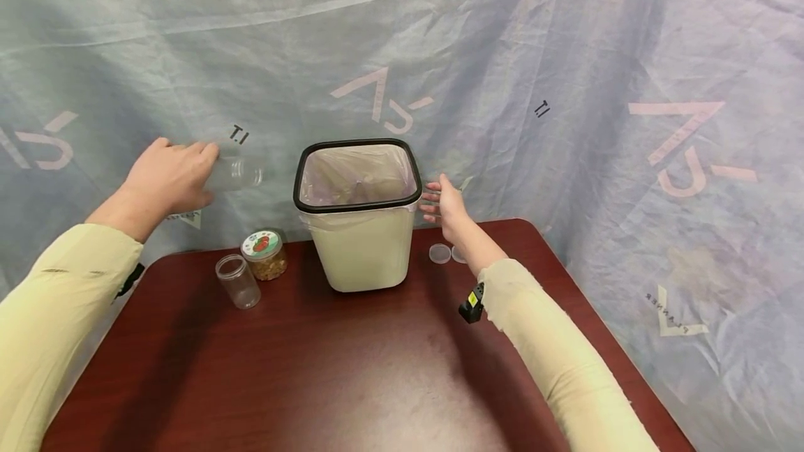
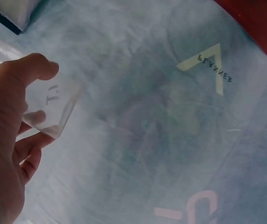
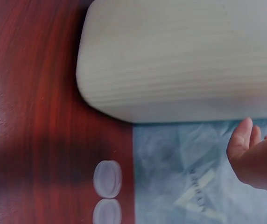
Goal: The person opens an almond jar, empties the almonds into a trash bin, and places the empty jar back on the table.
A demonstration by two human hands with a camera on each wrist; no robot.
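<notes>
My left hand grips a clear plastic jar in the air, left of the bin and above the table. The jar is tipped on its side, its mouth pointing right toward the bin; in the left wrist view the thumb and fingers pinch the jar near its base, and it looks empty. The white trash bin with a black rim and a clear liner stands at the table's back. Beside the bin's right side my right hand is held up with fingers extended, holding nothing; whether it touches the bin is unclear.
On the dark red table, an upright clear open jar stands left of the bin, next to a lidded jar of brown bits. Two clear round lids lie right of the bin. A grey-blue cloth hangs behind.
</notes>
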